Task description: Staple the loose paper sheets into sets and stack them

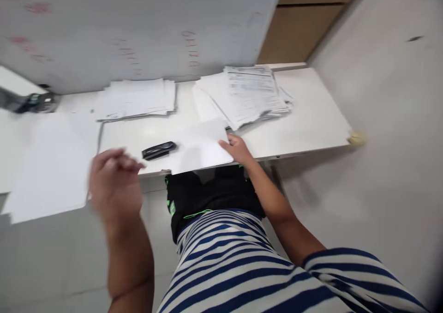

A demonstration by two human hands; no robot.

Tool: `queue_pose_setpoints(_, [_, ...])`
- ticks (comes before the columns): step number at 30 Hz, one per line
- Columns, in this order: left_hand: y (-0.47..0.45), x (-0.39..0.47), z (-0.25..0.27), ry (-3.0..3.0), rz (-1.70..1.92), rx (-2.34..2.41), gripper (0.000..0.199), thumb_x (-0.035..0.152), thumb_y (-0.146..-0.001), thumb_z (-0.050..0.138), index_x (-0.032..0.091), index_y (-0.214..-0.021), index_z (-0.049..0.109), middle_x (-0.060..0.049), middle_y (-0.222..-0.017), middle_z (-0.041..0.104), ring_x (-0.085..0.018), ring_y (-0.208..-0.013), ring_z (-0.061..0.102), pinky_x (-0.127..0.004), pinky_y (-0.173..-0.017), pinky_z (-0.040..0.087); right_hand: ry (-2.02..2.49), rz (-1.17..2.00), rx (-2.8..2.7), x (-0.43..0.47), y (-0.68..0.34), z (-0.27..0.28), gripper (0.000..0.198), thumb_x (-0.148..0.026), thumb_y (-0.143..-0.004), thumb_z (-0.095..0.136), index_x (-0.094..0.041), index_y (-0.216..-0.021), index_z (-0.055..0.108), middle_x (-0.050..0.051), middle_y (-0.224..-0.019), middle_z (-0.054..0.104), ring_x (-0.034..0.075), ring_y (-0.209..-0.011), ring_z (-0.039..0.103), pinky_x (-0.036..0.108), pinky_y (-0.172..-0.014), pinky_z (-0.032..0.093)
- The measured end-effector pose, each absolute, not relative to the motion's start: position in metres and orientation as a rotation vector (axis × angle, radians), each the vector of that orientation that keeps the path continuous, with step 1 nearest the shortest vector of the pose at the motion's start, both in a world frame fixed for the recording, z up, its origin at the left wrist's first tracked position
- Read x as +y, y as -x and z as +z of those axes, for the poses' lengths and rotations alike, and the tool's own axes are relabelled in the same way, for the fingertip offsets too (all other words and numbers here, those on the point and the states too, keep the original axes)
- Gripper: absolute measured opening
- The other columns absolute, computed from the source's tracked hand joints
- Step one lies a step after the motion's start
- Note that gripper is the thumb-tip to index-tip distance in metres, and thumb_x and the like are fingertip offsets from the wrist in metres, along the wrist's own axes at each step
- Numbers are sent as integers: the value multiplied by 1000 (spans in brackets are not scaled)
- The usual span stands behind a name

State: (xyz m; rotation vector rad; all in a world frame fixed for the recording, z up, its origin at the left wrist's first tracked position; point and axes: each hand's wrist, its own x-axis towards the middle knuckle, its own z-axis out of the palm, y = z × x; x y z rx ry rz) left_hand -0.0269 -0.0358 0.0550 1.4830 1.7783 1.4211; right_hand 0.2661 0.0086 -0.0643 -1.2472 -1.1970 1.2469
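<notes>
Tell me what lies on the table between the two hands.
In the head view, a black stapler lies on the white table between the raised, blurred left hand and the right hand, which rests on a loose paper sheet.

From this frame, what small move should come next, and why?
Probably the left hand should reach for the black stapler. The right hand is pressing a white sheet flat at the table edge, and the stapler lies just beside it, untouched.
</notes>
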Motion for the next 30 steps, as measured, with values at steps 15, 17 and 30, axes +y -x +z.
queue_pose_setpoints(15, [45,33,-44,-1870,871,2231,37,36,-103,30,23,-96,64,-10,-105,69,-24,-104,60,-37,-93,45,1155,1136,-803,1,-269,-71,44,-56,-75,76,-22,-102,72,6,-95,77,27,-96,72,42,-83,59])
queue_pose_setpoints(17, [45,34,-44,-1867,879,2224,37,36,-103,30,23,-96,64,-10,-106,69,-24,-106,60,-37,-93,45,1151,1115,-810,2,-269,-70,47,-58,-76,74,-22,-106,70,7,-100,77,27,-102,71,43,-86,59])
queue_pose_setpoints(30, [45,35,-44,-1829,910,2206,35,37,-102,31,23,-96,63,-10,-106,68,-23,-107,59,-37,-93,44,1158,1158,-884,2,-262,-68,37,-55,-76,77,-24,-95,69,4,-104,76,24,-103,70,43,-93,57])
